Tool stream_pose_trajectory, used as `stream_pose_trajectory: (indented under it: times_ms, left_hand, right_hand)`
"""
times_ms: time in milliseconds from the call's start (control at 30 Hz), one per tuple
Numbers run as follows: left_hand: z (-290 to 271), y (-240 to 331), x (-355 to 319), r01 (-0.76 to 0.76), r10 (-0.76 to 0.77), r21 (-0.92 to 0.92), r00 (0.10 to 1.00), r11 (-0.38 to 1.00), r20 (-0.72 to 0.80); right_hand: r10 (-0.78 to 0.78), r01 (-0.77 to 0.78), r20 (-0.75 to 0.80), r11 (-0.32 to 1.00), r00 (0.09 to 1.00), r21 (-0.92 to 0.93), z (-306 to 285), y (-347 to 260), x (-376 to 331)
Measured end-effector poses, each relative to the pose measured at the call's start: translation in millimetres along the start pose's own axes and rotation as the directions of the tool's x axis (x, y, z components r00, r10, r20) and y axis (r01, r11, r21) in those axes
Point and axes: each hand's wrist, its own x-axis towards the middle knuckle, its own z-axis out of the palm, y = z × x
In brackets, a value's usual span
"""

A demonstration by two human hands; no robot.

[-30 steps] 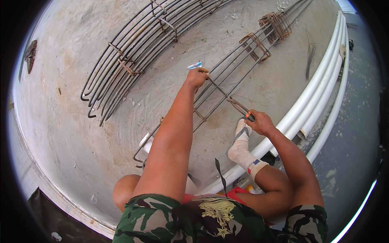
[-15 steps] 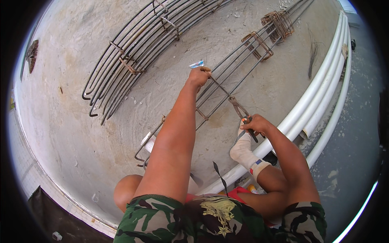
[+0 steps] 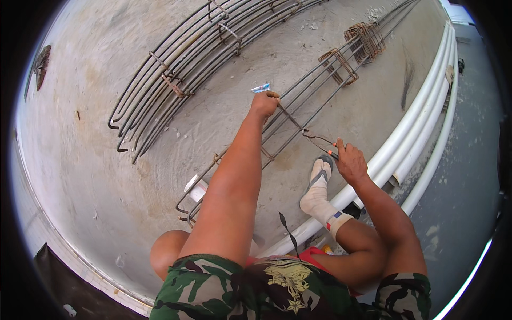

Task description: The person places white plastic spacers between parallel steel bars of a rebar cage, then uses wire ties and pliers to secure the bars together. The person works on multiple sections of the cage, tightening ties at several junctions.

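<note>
My left hand (image 3: 265, 103) is closed round the upper corner of a steel stirrup (image 3: 289, 116) that crosses the long rebar cage (image 3: 312, 85) on the floor. With my right hand (image 3: 351, 162) I hold tying pincers (image 3: 320, 140) with orange-and-black grips. Their jaws meet the stirrup's lower corner at the near long bar, and the handles look spread apart. My right palm faces down, hiding part of the grips. Another stirrup (image 3: 268, 153) sits on the bars nearer to me. Whether tie wire is in the jaws is too small to tell.
A bundle of hooked rebar (image 3: 160, 85) lies at the upper left. Bunched stirrups (image 3: 365, 40) hang on the cage's far end. White pipes (image 3: 397, 136) run along the right. Loose wire (image 3: 408, 84) lies near them. My sandalled foot (image 3: 318, 186) stands beside the cage.
My right hand has turned over and shifted slightly right and up, and the pincers' handles have swung flatter and spread. The left hand keeps its hold on the stirrup.
</note>
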Motion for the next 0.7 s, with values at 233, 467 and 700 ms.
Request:
stream_pose_trajectory:
  times_ms: [233, 467, 700]
  left_hand:
    - [3.8, -0.1, 0.8, 0.022, -0.021, 0.057, 1.000, 0.998, -0.016]
    - [-7.5, 3.2, -9.6, 0.027, -0.024, 0.092, 0.999, 0.995, -0.035]
    - [64.6, -3.9, -130.3, -0.618, 0.568, 0.717, 0.733, 0.323, 0.375]
  right_hand:
    - [-0.065, -0.491, 0.676, 0.638, 0.734, 0.593, -16.6, -1.0, 13.5]
    - [-0.628, -0.918, 0.677, -0.175, 0.383, 0.356, -7.9, 18.4, 23.6]
    - [-0.617, -0.919, 0.692, -0.146, 0.374, 0.366, 1.6, 37.0, 21.2]
